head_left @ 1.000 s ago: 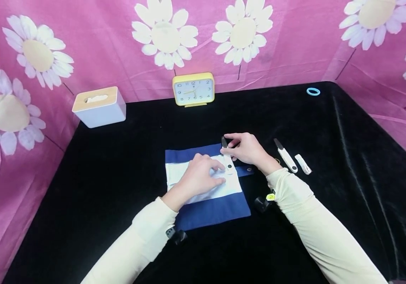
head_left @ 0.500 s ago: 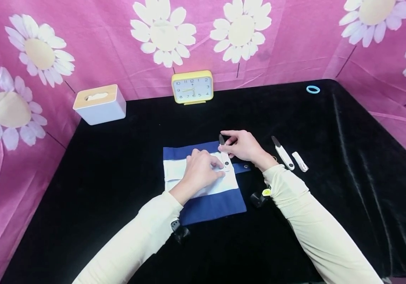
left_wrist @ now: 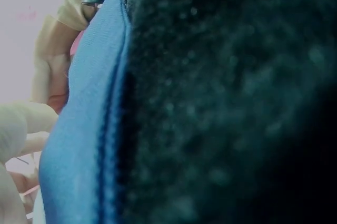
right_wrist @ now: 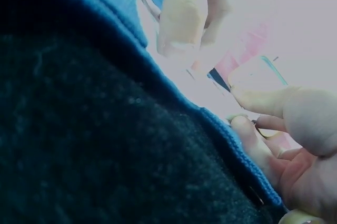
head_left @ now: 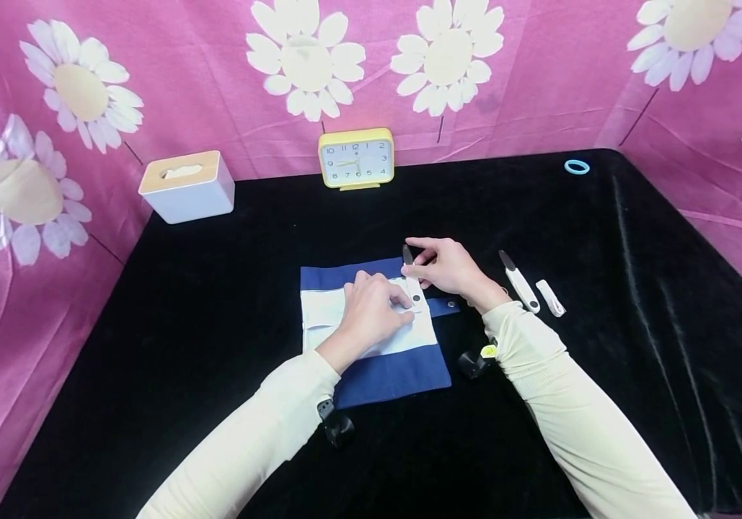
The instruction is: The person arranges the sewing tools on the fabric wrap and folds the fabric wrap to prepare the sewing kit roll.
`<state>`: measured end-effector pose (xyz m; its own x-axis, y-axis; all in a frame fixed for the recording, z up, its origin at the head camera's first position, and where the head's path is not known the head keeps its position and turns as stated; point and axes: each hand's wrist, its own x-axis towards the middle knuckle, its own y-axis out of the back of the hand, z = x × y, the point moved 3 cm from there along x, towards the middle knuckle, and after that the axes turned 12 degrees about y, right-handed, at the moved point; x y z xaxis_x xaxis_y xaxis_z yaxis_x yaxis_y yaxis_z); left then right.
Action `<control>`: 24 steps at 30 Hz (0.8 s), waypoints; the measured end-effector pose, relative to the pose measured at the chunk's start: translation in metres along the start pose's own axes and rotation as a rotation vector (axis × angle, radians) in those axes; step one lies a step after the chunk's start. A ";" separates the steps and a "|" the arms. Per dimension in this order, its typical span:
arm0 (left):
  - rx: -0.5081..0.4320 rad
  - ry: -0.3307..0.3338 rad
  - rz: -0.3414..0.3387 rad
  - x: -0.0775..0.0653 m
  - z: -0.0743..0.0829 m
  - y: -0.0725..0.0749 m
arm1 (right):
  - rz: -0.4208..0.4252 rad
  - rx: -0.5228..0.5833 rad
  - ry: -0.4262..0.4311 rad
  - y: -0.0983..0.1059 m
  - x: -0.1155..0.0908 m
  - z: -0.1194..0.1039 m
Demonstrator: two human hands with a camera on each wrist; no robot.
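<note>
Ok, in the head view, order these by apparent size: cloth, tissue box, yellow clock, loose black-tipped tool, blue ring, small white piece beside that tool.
Largest to smallest:
1. Cloth, though partly covered
2. Tissue box
3. Yellow clock
4. Loose black-tipped tool
Last: blue ring and small white piece, too alike to rank.

A black, velvety cloth covers the table point(head_left: 228, 303) (light creases run down its right side). At its back left stands a tissue box point(head_left: 192, 203) with a wood-coloured top; near the middle of the back edge, a yellow clock point(head_left: 357, 161); toward the back right corner lies a blue ring point(head_left: 577, 172). A blue-and-white fabric piece point(head_left: 403, 375) lies spread mid-table, with a white-handled tool point(head_left: 522, 288) and a small white object point(head_left: 550, 298) to its right.
</note>
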<state>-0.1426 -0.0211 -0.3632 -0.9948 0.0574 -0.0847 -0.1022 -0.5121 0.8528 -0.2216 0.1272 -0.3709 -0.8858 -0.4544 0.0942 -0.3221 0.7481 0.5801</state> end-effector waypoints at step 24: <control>-0.071 -0.038 -0.011 0.003 -0.002 -0.001 | -0.052 0.105 -0.040 0.004 0.000 0.004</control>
<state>-0.1450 -0.0220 -0.3655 -0.9928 0.0951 -0.0729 -0.1144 -0.5709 0.8130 -0.2245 0.1320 -0.3713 -0.8791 -0.4756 0.0328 -0.3990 0.7718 0.4951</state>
